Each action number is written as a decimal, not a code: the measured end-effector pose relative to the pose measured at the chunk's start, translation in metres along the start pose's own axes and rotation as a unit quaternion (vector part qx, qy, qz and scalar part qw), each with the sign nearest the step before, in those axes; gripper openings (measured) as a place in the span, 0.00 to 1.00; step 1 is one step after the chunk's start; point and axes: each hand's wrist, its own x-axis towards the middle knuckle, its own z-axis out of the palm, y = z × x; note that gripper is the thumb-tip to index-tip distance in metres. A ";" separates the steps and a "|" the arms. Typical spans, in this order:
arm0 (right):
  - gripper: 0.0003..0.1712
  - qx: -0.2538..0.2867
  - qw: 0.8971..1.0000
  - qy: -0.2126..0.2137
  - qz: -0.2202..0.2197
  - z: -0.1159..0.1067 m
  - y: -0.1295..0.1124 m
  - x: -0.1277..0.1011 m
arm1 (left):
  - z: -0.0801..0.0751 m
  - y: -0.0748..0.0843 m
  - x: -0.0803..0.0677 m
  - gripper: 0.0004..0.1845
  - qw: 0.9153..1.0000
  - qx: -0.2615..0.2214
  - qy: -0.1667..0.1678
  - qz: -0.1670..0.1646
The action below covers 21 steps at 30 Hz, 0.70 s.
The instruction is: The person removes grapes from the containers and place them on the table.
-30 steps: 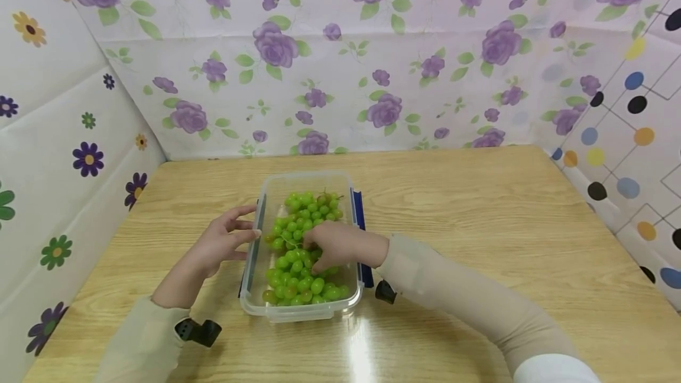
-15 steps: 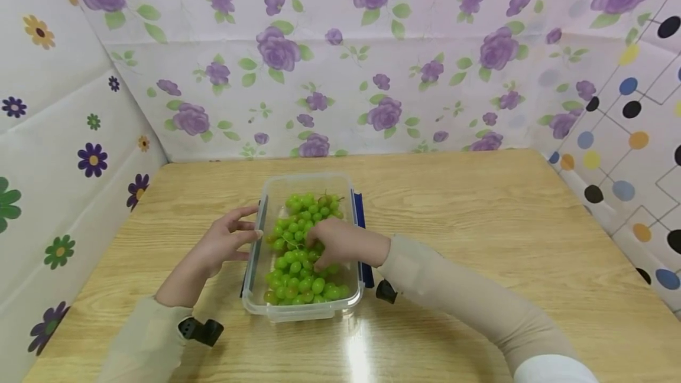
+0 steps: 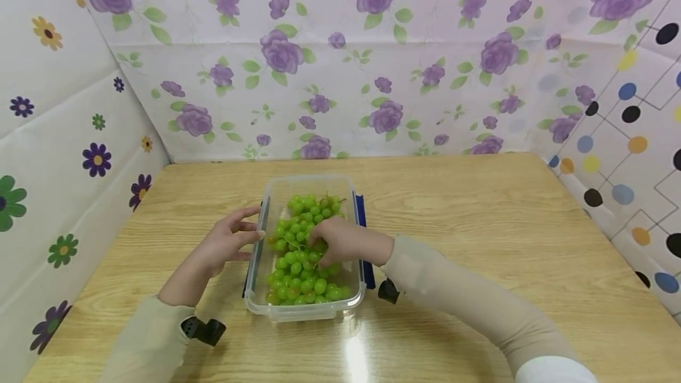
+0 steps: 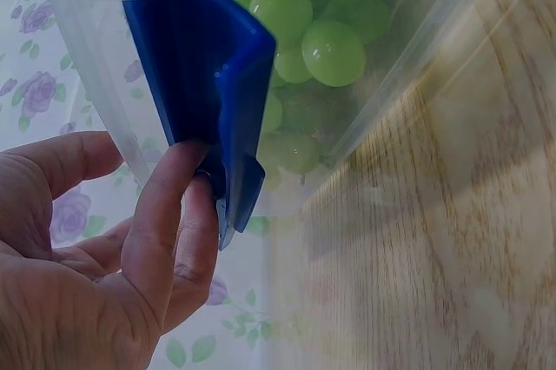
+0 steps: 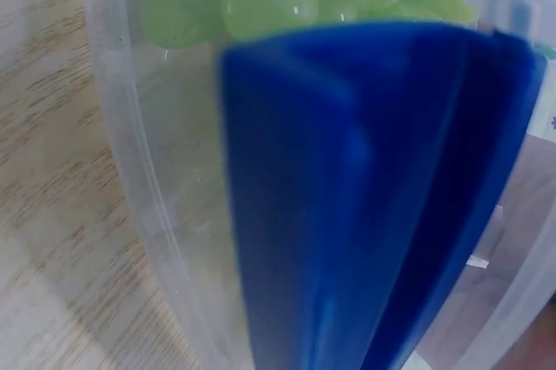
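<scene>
Grapes (image 3: 300,253) under right hand (image 3: 346,242), left hand (image 3: 223,244) at container (image 3: 305,311)

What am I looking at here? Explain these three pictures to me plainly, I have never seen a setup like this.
No machine here: a person works with two bare hands and wears three cameras. The wide picture comes from the head, looking down at a wooden table. On it stands a clear plastic container with blue clips on its long sides, filled with green grapes. The right hand reaches into it and rests among the grapes; its fingertips are hidden. The left hand is at the container's left side. The two close-ups come from the wrists. The left wrist view shows fingers touching a blue clip. The right wrist view shows only the other clip and grapes through the wall.
</scene>
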 end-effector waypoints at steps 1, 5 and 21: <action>0.22 -0.002 1.000 0.001 -0.002 0.000 0.000 0.000 | 0.000 0.000 0.000 0.35 1.000 0.000 -0.001 0.000; 0.21 -0.003 1.000 0.003 -0.009 -0.001 0.001 -0.002 | 0.000 0.000 0.001 0.35 1.000 0.001 -0.003 0.000; 0.17 0.014 0.999 0.023 -0.022 -0.006 0.001 -0.007 | 0.000 0.000 -0.001 0.35 1.000 -0.001 -0.004 -0.002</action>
